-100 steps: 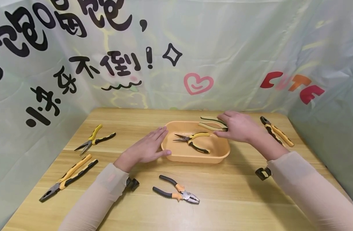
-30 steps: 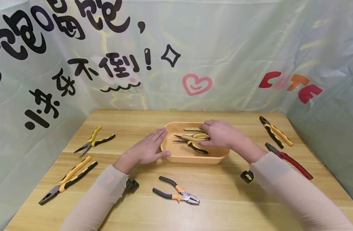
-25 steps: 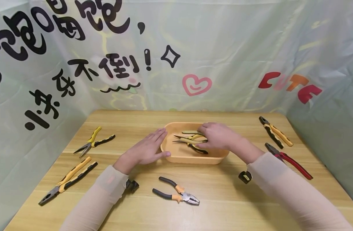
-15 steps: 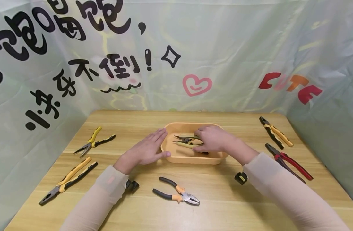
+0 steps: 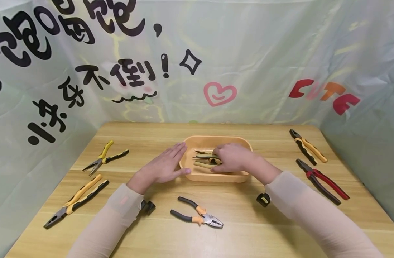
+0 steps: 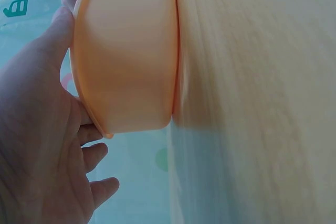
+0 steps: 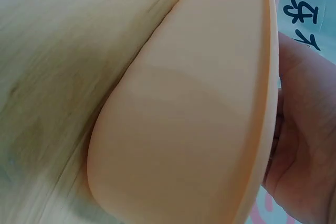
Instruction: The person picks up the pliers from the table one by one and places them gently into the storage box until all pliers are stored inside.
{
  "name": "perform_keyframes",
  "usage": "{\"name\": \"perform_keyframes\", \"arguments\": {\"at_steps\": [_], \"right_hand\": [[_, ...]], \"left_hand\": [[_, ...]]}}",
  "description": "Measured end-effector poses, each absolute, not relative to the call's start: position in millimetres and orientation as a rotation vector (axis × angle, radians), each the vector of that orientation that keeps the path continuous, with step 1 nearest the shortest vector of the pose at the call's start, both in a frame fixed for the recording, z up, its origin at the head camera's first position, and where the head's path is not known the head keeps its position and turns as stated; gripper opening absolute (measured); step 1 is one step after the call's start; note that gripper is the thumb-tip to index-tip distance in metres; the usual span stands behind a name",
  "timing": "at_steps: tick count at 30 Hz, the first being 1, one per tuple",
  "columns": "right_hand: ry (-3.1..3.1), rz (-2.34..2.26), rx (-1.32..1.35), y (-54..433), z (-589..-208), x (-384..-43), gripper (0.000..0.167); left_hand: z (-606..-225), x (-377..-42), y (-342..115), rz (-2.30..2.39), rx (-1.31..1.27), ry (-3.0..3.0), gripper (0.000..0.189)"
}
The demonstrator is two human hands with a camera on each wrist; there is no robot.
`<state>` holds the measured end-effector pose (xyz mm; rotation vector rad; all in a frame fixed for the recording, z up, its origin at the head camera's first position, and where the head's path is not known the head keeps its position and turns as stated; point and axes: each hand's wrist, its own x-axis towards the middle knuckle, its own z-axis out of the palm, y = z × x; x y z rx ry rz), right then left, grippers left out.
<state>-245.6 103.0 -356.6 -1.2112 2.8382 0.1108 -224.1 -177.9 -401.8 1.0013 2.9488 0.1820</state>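
A shallow orange plastic bin [image 5: 197, 177] stands on the table. My left hand [image 5: 163, 166] rests on its left rim, fingers straight; the left wrist view shows the thumb and fingers along that rim [image 6: 84, 85]. Inside the bin, my right hand [image 5: 234, 157] grips a pair of pliers whose yellow-green handles [image 5: 202, 164] point left; the head of these pliers is hidden by the hand. Beneath them lie needle-nose pliers [image 5: 198, 152], mostly covered, with the tips showing. In the right wrist view the bin's wall [image 7: 184, 98] hides what the right hand [image 7: 304, 145] holds.
Orange-and-black pliers [image 5: 200, 215] lie in front of the bin. On the left are yellow needle-nose pliers [image 5: 103, 157] and larger combination pliers [image 5: 72, 202]. Red-handled pliers [image 5: 322, 181] and yellow-black pliers [image 5: 308, 147] lie on the right. A printed cloth [image 5: 258, 64] surrounds the table.
My right hand has moved left and down from the bin's right rim into the bin with the pliers. The red-handled pliers have come into view from behind the arm. The left hand stays put.
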Motion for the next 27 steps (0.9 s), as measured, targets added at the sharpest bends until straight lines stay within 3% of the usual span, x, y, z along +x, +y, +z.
{"name": "perform_keyframes", "arguments": {"at_steps": [13, 27], "right_hand": [[2.810, 0.134, -1.170, 91.9, -364.4, -245.7, 0.064], [2.806, 0.120, -1.207, 82.5, -371.3, -248.3, 0.060]], "left_hand": [[-402.0, -224.6, -178.3, 0.175, 0.981, 2.937, 0.099], [-401.2, -223.6, -178.3, 0.203, 0.982, 2.935, 0.098]]}}
